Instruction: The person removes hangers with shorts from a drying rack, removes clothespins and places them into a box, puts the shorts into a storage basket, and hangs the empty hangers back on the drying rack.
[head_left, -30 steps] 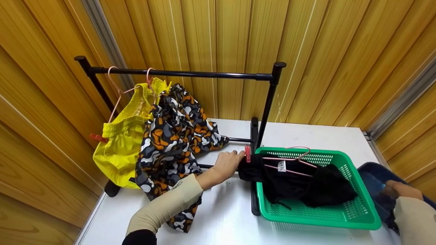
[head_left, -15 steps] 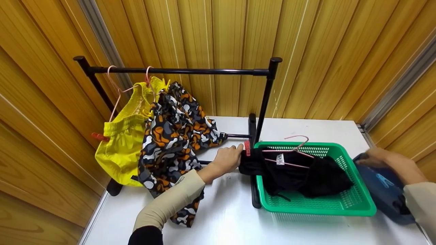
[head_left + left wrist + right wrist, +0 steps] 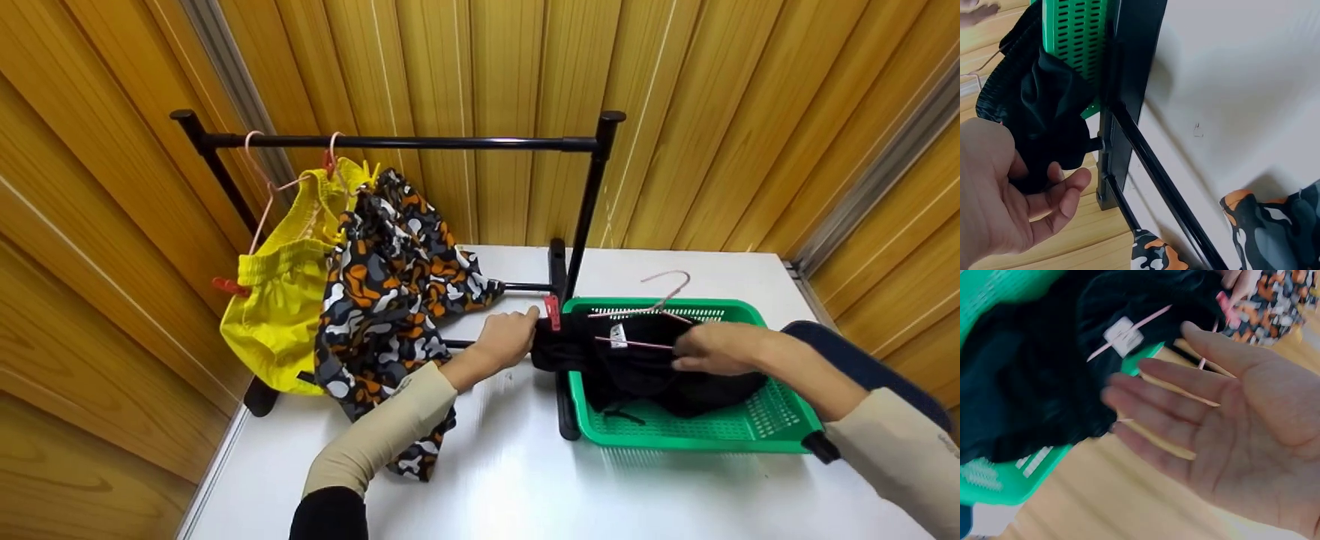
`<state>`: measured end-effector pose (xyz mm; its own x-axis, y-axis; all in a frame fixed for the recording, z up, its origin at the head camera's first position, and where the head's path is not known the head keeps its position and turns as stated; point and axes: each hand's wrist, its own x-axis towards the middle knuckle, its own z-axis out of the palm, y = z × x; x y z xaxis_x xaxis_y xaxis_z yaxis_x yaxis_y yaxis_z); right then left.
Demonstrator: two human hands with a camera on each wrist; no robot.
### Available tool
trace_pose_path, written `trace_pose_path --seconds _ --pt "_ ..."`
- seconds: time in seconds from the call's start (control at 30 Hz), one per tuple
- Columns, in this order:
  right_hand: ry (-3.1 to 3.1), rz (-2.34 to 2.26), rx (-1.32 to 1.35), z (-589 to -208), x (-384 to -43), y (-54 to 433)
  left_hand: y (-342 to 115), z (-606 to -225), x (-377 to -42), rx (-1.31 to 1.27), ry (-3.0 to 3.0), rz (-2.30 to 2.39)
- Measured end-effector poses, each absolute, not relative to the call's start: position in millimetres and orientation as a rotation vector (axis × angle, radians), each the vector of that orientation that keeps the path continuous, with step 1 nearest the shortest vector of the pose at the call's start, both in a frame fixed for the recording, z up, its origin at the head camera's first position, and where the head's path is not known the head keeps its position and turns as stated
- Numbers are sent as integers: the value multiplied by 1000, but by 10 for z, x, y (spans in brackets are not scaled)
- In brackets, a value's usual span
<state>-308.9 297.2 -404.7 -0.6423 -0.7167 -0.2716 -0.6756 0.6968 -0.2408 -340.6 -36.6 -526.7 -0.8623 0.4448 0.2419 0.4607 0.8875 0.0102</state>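
- Of the hands, the left hand [image 3: 504, 341] has its fingers curled on one end of the black garment [image 3: 637, 386], just beside a red clip [image 3: 553, 312]; we judge this hold steadies the waistband along the pink hanger [image 3: 660, 306].
- The right hand [image 3: 716, 349] has its fingers outstretched and grips nothing; we cannot tell whether it touches the cloth below.
- The black garment lies mostly in the green basket [image 3: 675, 444], its gripped end past the left rim; we suppose the basket bears most of its weight.
- We see soft, limp cloth with a gathered waistband, a loose cord and a white tag [image 3: 617, 336].
- Further out, yellow shorts [image 3: 281, 322] and a camouflage-patterned garment [image 3: 390, 292] hang from the black rack [image 3: 450, 142], probably clipped against slipping.
- The basket stands on the white tabletop [image 3: 495, 487] beside the rack's foot, seemingly for easy reach.
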Motion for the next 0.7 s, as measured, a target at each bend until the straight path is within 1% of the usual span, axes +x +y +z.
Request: trace_pose_path --seconds 0.07,0.2,0.4,0.57,0.7 --pt "2656 -210 -1154 -4068 -3087 2829 -354 -5251 -3389 -703 -2828 -93" --pt "2832 -348 -1164 -4181 -3154 2544 -340 -5253 -3360 -700 -2813 -68" --pt "3016 -569 -1261 -4575 -3299 2124 -328 -5282 -3338 -689 -2820 -54" --pt "3350 -558 -1240 -4796 -3393 1897 -338 -5293 -3327 -669 -2857 -30" --pt "3269 -664 -1246 -4878 -3445 1737 -354 -5284 -3315 -656 -2870 10"
